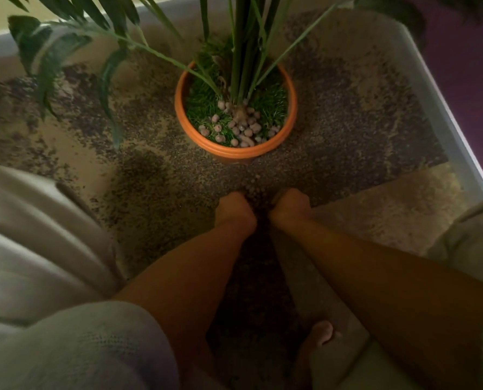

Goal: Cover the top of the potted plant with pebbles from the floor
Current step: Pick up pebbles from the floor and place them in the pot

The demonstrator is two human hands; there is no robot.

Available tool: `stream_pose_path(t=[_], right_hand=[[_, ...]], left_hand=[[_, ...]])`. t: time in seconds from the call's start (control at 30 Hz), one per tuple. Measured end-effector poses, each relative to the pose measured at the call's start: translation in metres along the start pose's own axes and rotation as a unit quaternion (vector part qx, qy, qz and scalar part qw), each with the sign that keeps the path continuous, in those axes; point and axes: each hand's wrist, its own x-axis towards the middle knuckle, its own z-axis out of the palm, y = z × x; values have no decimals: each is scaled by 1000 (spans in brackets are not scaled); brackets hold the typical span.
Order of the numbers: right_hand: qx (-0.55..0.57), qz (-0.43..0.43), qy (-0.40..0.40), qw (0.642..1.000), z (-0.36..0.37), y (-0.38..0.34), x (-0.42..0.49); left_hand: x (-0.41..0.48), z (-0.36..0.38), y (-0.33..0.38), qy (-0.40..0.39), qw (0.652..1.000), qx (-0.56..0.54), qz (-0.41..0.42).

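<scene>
Pebbles are the business here: small, rounded, grey-pink stones [241, 128] lie in a patch across the near half of the round orange plastic pot [234, 149], which stands at upper centre of the frame on a speckled dark-and-tan floor [347, 114]. The rest of the pot's top shows bright green grass-like matting [203, 102] around the tall green stems [241, 52], so by my reckoning the covering is well short of half done.

Below the pot, at centre frame, the left hand [234, 208] and right hand [289, 205] sit side by side with knuckles up and fingers curled down toward the floor, seemingly raking a small heap of loose pebbles [256, 188] between them. Cupping with both hands would gather more per trip. Whether either hand has closed on stones I cannot tell; the fingers are hidden and the light is dim.

A bare foot [320, 336] shows at lower centre, and pale loose clothing [37, 235] fills the lower left.
</scene>
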Motion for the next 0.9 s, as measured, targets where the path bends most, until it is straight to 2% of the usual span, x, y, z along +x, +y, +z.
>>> stream_pose_path(t=[0.2, 0.43, 0.6, 0.9], right_hand=[[68, -117, -31, 990, -5, -4, -3], [-4, -174, -41, 984, 2, -14, -3], [-35, -163, -38, 985, -2, -19, -5], [12, -114, -30, 993, -9, -19, -4]], left_hand=[[2, -6, -1, 9, 1000, 13, -17], [5, -10, -7, 15, 1000, -5, -27], [5, -10, -5, 15, 999, -8, -37], [2, -15, 3, 23, 998, -17, -50]])
